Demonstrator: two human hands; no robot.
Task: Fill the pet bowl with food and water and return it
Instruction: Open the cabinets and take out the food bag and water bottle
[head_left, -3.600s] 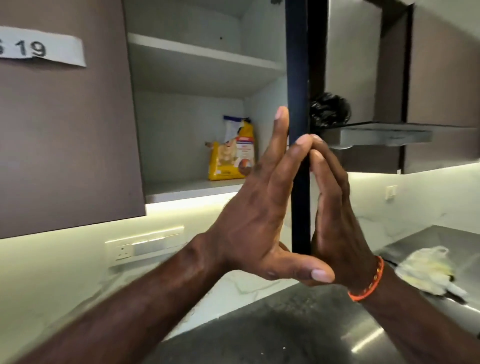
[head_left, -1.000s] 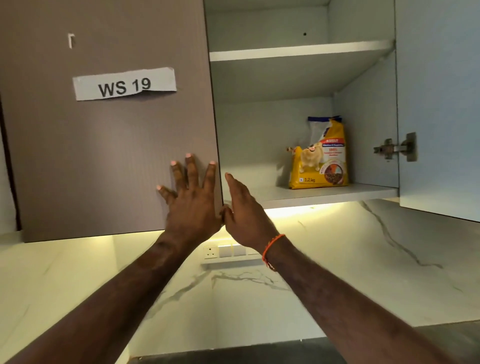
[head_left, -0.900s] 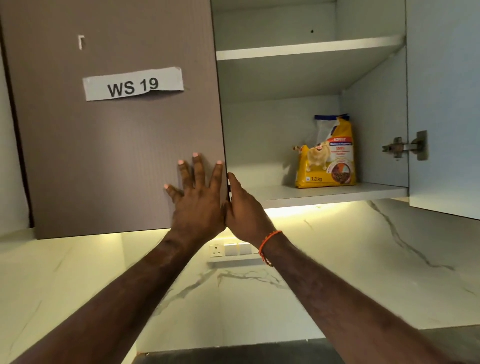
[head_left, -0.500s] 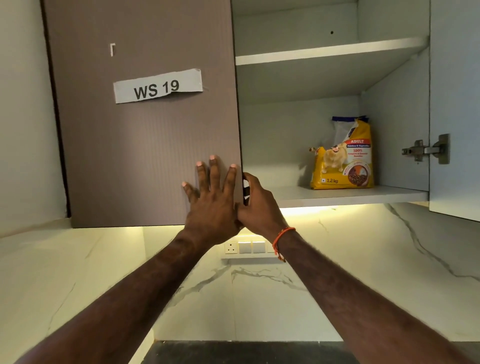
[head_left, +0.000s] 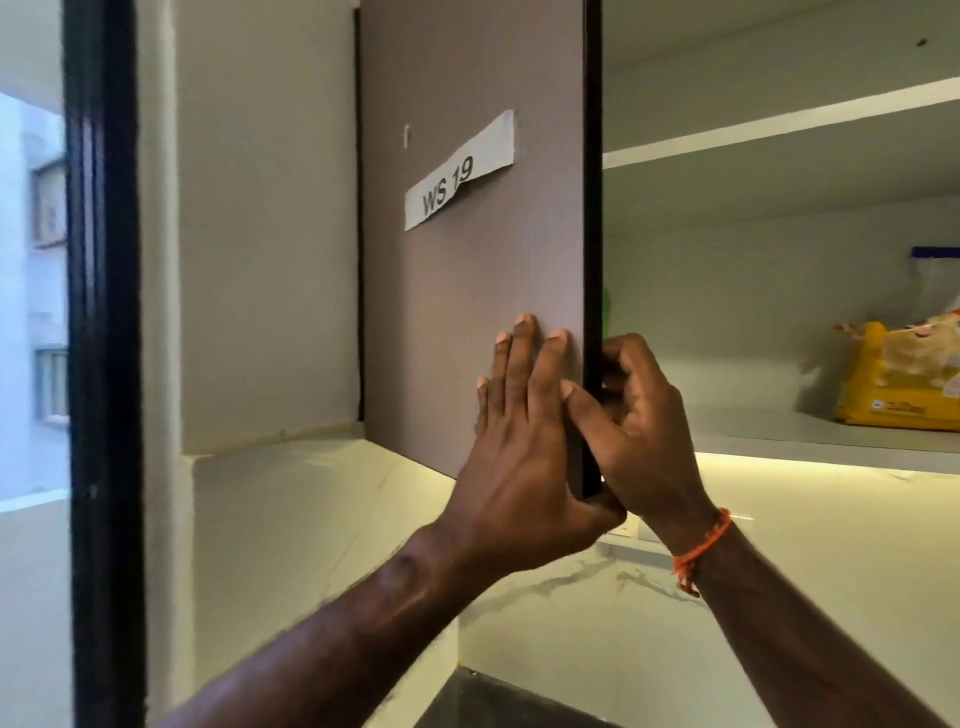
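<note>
A brown cabinet door (head_left: 467, 270) labelled "WS 19" stands swung partly open. My left hand (head_left: 524, 441) lies flat on its front face with straight fingers, thumb under the lower corner. My right hand (head_left: 639, 421) grips the door's dark free edge from the inner side, fingers curled round it. A yellow pet food bag (head_left: 904, 374) stands on the lower shelf (head_left: 810, 441) of the open cabinet at the right edge, partly cut off. No pet bowl is in view.
An upper shelf (head_left: 779, 130) spans the cabinet interior. A dark window frame (head_left: 104, 364) runs down the left. White marble backsplash (head_left: 571, 597) with a wall socket sits below the cabinet, and a dark countertop corner (head_left: 493, 706) shows at the bottom.
The left door has swung outward from shut to partly open. My right hand's fingers have curled round its edge, and my view has shifted left.
</note>
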